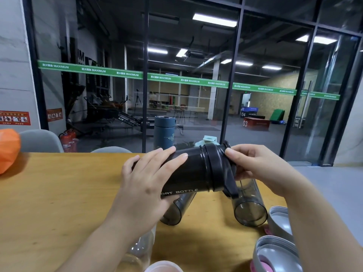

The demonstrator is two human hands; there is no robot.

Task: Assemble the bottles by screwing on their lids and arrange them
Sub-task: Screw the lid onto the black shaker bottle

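I hold a black sport bottle sideways above the wooden table. My left hand grips its body. My right hand grips the black lid, which sits on the bottle's neck with its strap hanging down. Two smoky open bottle bodies lie on the table under it, one at the left and one at the right. A clear bottle lies under my left forearm. Two grey lids sit at the lower right.
A dark blue closed flask stands at the table's far edge, next to a pale green lidded bottle top. An orange object sits at the far left. Grey chair backs rise behind the table. A white-pink lid shows at the bottom edge.
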